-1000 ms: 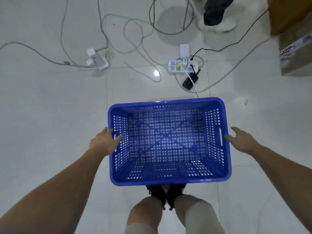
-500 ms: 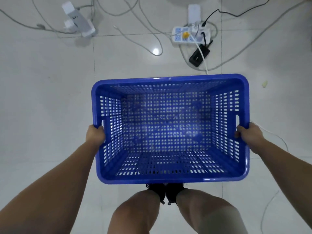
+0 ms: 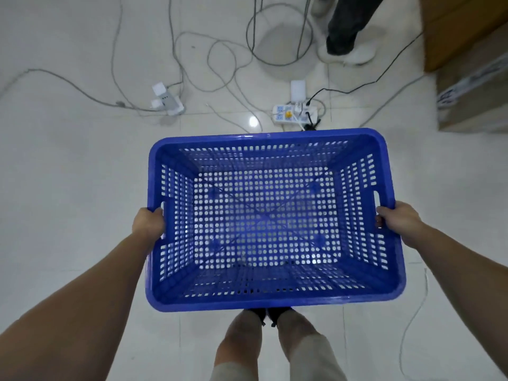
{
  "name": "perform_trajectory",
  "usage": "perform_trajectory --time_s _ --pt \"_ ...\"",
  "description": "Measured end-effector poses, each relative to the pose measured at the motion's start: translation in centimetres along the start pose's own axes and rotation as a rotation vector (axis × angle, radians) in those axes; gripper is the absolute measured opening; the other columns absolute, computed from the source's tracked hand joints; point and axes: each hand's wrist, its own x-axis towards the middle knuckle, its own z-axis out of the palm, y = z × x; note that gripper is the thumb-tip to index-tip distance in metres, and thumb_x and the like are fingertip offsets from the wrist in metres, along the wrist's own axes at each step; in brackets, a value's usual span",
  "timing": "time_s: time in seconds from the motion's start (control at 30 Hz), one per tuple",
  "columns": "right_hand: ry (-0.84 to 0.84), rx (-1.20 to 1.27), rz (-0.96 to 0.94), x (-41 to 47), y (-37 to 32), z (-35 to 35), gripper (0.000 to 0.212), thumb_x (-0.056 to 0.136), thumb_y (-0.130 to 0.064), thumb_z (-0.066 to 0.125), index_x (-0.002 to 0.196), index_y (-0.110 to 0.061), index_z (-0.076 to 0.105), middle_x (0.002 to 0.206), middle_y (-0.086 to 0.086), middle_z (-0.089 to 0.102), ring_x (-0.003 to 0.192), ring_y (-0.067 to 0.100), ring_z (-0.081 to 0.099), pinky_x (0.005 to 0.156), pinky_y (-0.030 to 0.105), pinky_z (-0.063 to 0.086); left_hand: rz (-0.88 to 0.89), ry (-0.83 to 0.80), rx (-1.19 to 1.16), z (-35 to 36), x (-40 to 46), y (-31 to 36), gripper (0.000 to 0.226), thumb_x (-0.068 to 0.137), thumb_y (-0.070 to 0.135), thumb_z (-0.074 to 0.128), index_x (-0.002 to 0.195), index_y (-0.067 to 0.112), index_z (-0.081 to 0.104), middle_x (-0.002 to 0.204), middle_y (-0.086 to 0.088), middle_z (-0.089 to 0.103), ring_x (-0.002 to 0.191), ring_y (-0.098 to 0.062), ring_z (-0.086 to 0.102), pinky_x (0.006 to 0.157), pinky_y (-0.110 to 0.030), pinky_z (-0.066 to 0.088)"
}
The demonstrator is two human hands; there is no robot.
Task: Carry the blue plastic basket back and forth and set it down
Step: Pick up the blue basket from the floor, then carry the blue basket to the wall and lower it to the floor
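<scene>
The blue plastic basket [image 3: 384, 276], empty and perforated, is held off the white tiled floor in front of my knees. My left hand [image 3: 148, 222] is closed around the rim at the left side handle slot. My right hand [image 3: 400, 220] grips the rim at the right handle slot. The basket sits roughly level, its far rim just covering the near edge of a power strip. My shoes show just below its near rim.
A white power strip [image 3: 288, 114] with plugs lies on the floor beyond the basket, and a second adapter block [image 3: 166, 101] to the left. Loose cables [image 3: 220, 64] sprawl across the tiles. Another person's leg and shoe [image 3: 354, 50] stand at the top. Cardboard boxes [image 3: 472, 86] sit at the right.
A second ago my open hands were at the sides of the basket on the floor. Both closed on the rim and raised it; the view has since tilted up.
</scene>
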Motion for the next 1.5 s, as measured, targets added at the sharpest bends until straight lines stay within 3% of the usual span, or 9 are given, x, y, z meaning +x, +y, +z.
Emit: perform_trajectory --time_s 0.17,0.47,0.53,0.67,0.8,0.97,1.13,1.3,1.5 --pt "-0.019 0.107 -0.064 -7.4 -5.4 -7.8 0.039 0.097 -0.025 0.061 0.103 0.013 0.066 0.073 0.015 0.065 0.061 0.025 0.061 0.061 0.033 0.049 0.092 0.056 0.057 -9.2 -7.2 5.0 0.049 0.090 0.045 0.045 0.108 0.002 0.060 0.103 -0.020 0.069 0.092 -0.044 0.067 0.084 -0.052 0.057" --pt "0.118 0.176 -0.384 -22.9 -16.6 -22.9 0.062 0.098 -0.052 0.053 0.068 0.002 0.059 0.060 0.019 0.059 0.055 0.035 0.058 0.062 0.045 0.055 0.444 0.340 0.236 -25.8 -23.8 15.8 0.047 0.101 0.045 0.039 0.104 0.001 0.056 0.099 -0.019 0.065 0.088 -0.040 0.063 0.082 -0.047 0.052" --pt "0.140 0.133 -0.449 -26.0 -18.9 -26.3 0.061 0.098 -0.049 0.054 0.065 0.001 0.061 0.056 0.019 0.061 0.056 0.037 0.062 0.072 0.052 0.057 0.549 0.387 0.412 -29.6 -27.2 17.6 0.037 0.103 0.035 0.040 0.109 0.003 0.058 0.103 -0.020 0.064 0.091 -0.039 0.064 0.085 -0.048 0.054" --pt "0.242 0.100 -0.575 -32.8 -23.8 -32.5 0.058 0.100 -0.038 0.055 0.059 0.002 0.061 0.052 0.020 0.063 0.051 0.034 0.065 0.064 0.037 0.051 0.631 0.469 0.679 -36.8 -33.3 20.5 0.034 0.097 0.019 0.049 0.130 0.012 0.056 0.108 -0.013 0.062 0.094 -0.029 0.066 0.081 -0.038 0.058" --pt "0.254 0.118 -0.666 -37.9 -27.6 -36.6 0.047 0.098 -0.028 0.058 0.063 0.003 0.061 0.052 0.019 0.060 0.048 0.033 0.060 0.072 0.051 0.059 0.687 0.587 0.769 -42.9 -38.9 21.4 0.041 0.095 0.021 0.048 0.134 0.015 0.054 0.109 -0.012 0.063 0.099 -0.029 0.063 0.081 -0.035 0.054" --pt "0.284 0.088 -0.739 -44.0 -30.4 -37.9 0.047 0.100 -0.027 0.053 0.061 -0.001 0.056 0.049 0.015 0.062 0.052 0.033 0.065 0.073 0.043 0.057 0.673 0.667 0.737 -48.7 -43.4 21.1 0.041 0.094 0.021 0.048 0.134 0.013 0.055 0.084 -0.005 0.052 0.087 -0.027 0.059 0.077 -0.032 0.051" --pt "0.282 0.070 -0.800 -47.9 -33.8 -37.2 0.037 0.098 -0.022 0.060 0.070 0.002 0.056 0.054 0.017 0.056 0.049 0.030 0.056 0.056 0.046 0.059 0.571 0.717 0.858 -53.7 -45.2 19.0 0.057 0.084 0.007 0.062 0.139 0.016 0.054 0.108 -0.011 0.062 0.103 -0.028 0.064 0.078 -0.032 0.053" --pt "0.257 0.041 -0.829 -50.8 -37.5 -33.8 0.040 0.098 -0.019 0.061 0.065 0.002 0.054 0.051 0.015 0.050 0.044 0.028 0.049 0.051 0.039 0.054 0.500 0.715 0.813 -58.3 -44.1 15.7 0.061 0.080 0.004 0.064 0.138 0.020 0.058 0.077 0.002 0.045 0.079 -0.021 0.055 0.069 -0.030 0.054" --pt "0.208 -0.095 -0.863 -53.3 -42.8 -28.1 0.043 0.098 -0.021 0.062 0.062 0.002 0.054 0.046 0.016 0.057 0.039 0.026 0.054 0.055 0.035 0.052 0.431 0.713 0.744 -62.7 -41.7 11.0 0.054 0.085 0.005 0.060 0.137 0.020 0.056 0.077 0.002 0.040 0.086 -0.021 0.060 0.071 -0.031 0.053"
